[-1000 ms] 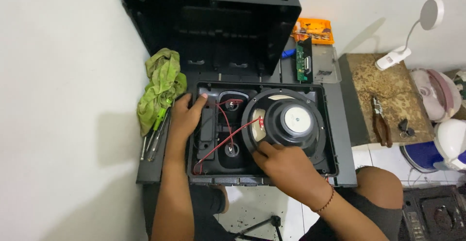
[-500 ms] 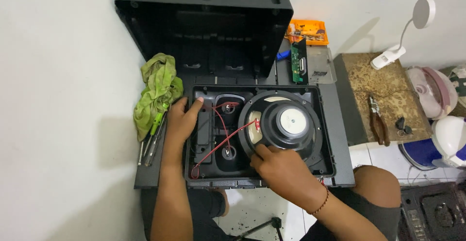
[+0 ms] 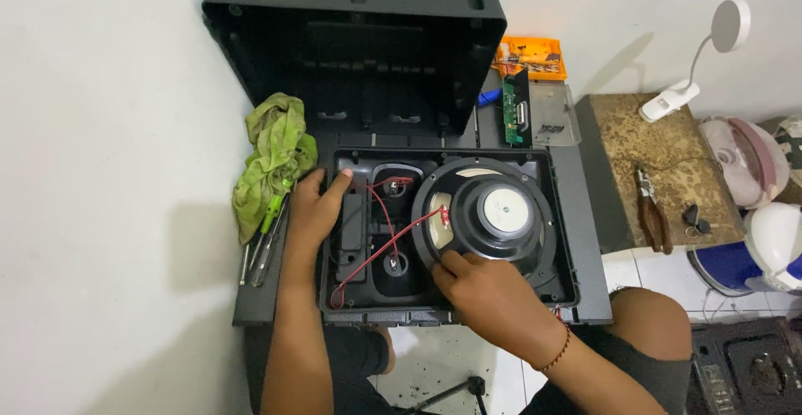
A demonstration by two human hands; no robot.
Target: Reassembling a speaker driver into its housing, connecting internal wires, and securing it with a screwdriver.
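Note:
A black speaker cabinet front (image 3: 585, 298) lies face down on a dark table. A large round speaker driver (image 3: 493, 214) sits in its right half, magnet side up. My right hand (image 3: 480, 285) grips the driver's near rim. My left hand (image 3: 317, 206) rests on the cabinet's left edge, fingers over the rim. Red wires (image 3: 380, 244) run from the driver's terminal across the left cavity, past a small tweeter back (image 3: 394, 262).
The black rear shell (image 3: 351, 39) stands open behind. A green rag (image 3: 271, 160) and screwdrivers (image 3: 261, 244) lie at the left. A green circuit board (image 3: 514, 106), an orange parts tray (image 3: 530, 56), pliers (image 3: 652, 210) and a white desk lamp (image 3: 697, 64) are at the right.
The driver has been lowered from a tilt to lie flatter in its opening. My right hand stays on its near rim; my left hand barely moves.

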